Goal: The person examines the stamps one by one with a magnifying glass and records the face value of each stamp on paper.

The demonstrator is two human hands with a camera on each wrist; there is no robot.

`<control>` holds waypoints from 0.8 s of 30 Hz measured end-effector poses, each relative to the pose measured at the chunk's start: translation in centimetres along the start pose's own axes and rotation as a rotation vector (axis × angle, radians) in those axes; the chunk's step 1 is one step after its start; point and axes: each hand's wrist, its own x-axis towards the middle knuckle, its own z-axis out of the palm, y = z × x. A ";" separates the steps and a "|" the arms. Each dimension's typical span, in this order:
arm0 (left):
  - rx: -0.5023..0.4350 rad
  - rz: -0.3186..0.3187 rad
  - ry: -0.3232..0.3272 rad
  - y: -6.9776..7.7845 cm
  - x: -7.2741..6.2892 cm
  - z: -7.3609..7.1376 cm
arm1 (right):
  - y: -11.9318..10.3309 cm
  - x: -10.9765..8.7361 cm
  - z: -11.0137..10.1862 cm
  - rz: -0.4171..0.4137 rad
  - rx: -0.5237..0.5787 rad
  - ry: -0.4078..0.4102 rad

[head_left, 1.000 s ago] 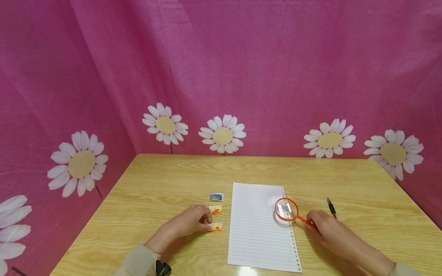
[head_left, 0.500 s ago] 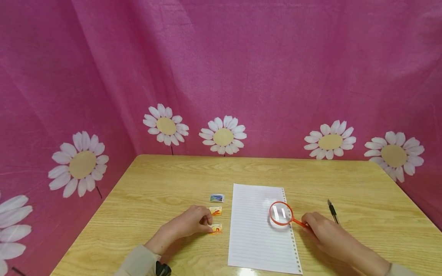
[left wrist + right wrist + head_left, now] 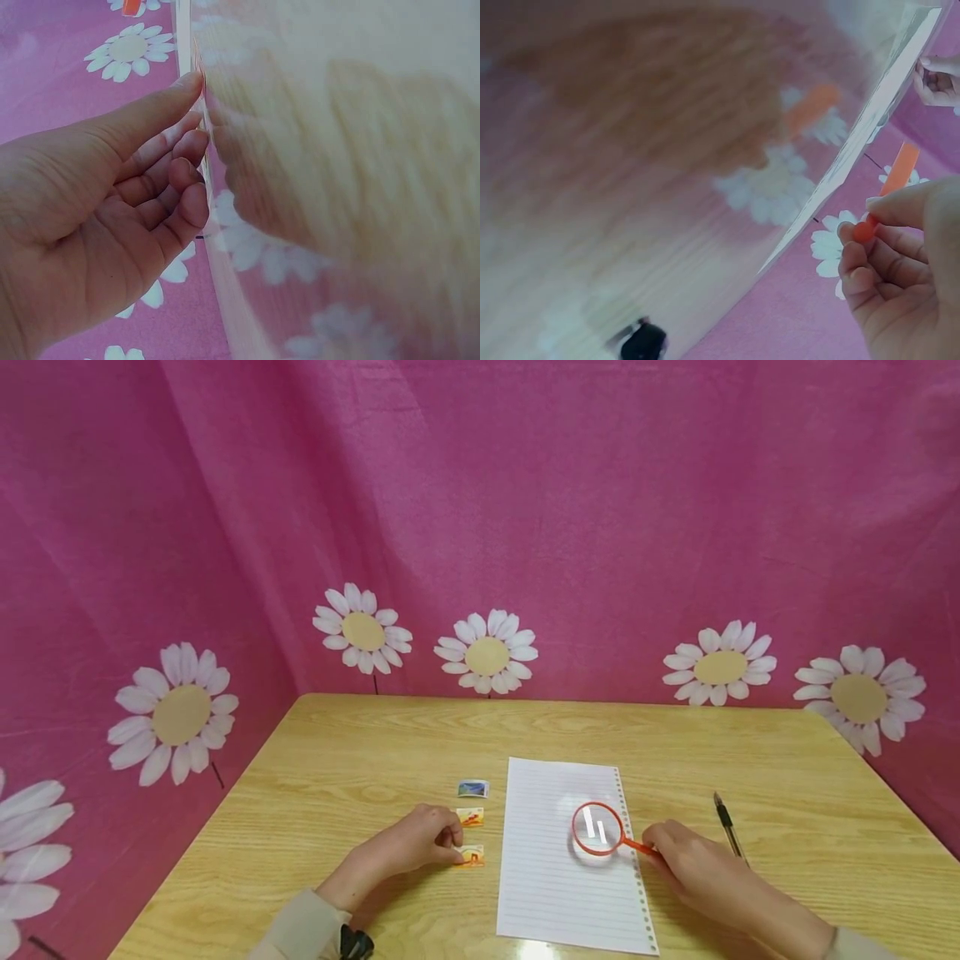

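Observation:
My right hand (image 3: pixel 690 864) holds a red-rimmed magnifying glass (image 3: pixel 598 803) by its handle, with the lens above a lined sheet of paper (image 3: pixel 540 893). From the right wrist view, thumb and fingers pinch the orange handle (image 3: pixel 900 171). On the left, my left hand (image 3: pixel 412 842) rests at the table, thumb tip on the lowest of three small stamp-like pictures (image 3: pixel 472 857), which is yellow and orange. The other fingers lie loosely curled beside the middle yellow picture (image 3: pixel 472 817). A blue and green picture (image 3: pixel 473 789) lies above them. In the left wrist view, the left fingertips touch the tabletop.
A black pen (image 3: pixel 726 818) lies right of the paper, behind my right hand. The wooden table (image 3: pixel 360 735) ends at a pink curtain (image 3: pixel 570 527) printed with white daisies, which also hangs along the left side.
My right hand has moved left and slightly down with the magnifying glass, carrying the lens from the paper's punched edge farther over the sheet. My left hand stays in place.

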 end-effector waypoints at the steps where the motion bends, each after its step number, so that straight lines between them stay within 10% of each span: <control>1: 0.000 0.004 0.002 0.0 0.0 0.0 | -0.1 0.1 0.1 -0.003 0.001 0.001; 24: -0.008 -0.045 -0.017 0.1 0.1 0.0 | -1.1 2.1 1.0 -0.167 -0.027 0.065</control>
